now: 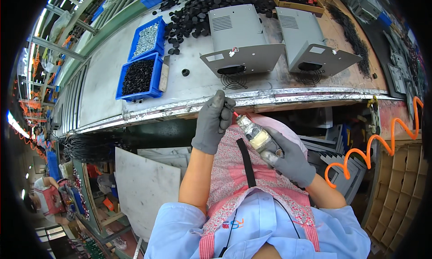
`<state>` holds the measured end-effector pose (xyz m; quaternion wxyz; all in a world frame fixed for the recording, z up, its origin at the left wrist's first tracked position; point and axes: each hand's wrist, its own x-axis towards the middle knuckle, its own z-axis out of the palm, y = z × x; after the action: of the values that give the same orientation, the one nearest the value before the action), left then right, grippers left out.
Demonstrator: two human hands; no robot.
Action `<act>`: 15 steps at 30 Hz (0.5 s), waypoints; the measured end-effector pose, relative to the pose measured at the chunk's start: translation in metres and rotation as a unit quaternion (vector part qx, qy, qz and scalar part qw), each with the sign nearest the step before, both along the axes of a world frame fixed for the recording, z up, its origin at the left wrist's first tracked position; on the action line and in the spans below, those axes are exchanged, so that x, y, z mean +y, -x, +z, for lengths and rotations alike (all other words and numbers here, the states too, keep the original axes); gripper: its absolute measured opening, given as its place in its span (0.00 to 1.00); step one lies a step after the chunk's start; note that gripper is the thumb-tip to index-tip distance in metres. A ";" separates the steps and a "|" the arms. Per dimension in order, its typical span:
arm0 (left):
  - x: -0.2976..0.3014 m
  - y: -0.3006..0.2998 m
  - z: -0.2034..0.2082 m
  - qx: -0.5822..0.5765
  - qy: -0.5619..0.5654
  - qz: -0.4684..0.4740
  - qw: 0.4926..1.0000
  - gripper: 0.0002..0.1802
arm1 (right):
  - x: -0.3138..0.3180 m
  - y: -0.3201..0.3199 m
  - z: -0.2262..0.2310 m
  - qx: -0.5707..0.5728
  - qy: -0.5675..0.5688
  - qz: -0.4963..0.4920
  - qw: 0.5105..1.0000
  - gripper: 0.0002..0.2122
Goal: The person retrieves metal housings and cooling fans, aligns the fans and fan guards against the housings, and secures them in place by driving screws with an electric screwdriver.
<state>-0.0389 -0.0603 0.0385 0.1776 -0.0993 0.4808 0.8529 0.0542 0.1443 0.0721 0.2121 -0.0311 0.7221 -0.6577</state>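
My right hand [291, 159], in a grey glove, is wrapped round a worn power screwdriver [255, 134] with tape on its body. The tool tilts up and left, its red-collared bit aimed at my left hand [212, 121]. That hand, gloved too, is closed with thumb and finger pinched by the bit's tip; what they hold is too small to make out. Both hands are in front of the bench edge. Beyond them two grey sheet-metal housings [234, 27] [300, 29] stand on the bench, each with a round black wire guard [234, 81] [309, 77] at its near side.
Blue bins hold black screws [138, 76] and silver fasteners [147, 39] at the left. Black round caps [198, 11] are heaped behind. An orange coiled hose [393, 139] hangs at the right. Under the bench lean pale panels [146, 182]; a sectioned cardboard box [398, 187] stands right.
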 end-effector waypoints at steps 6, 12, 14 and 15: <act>0.001 -0.001 0.009 0.050 0.083 -0.017 0.995 0.20 | 0.003 -0.001 -0.008 -0.041 0.015 -0.005 0.999 0.29; -0.003 0.003 0.002 0.044 0.064 -0.061 0.995 0.21 | 0.005 0.003 -0.001 -0.127 0.038 -0.011 0.991 0.29; -0.004 0.008 -0.007 0.068 0.026 -0.068 0.995 0.22 | 0.005 0.004 -0.002 -0.088 0.027 -0.018 0.996 0.29; -0.003 0.011 -0.009 0.092 -0.012 -0.075 0.993 0.22 | 0.006 0.005 -0.003 -0.049 0.015 -0.023 0.998 0.29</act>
<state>-0.0496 -0.0630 0.0296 0.1969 0.0179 0.4906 0.8487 0.0492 0.1503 0.0693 0.2313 0.0144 0.7013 -0.6742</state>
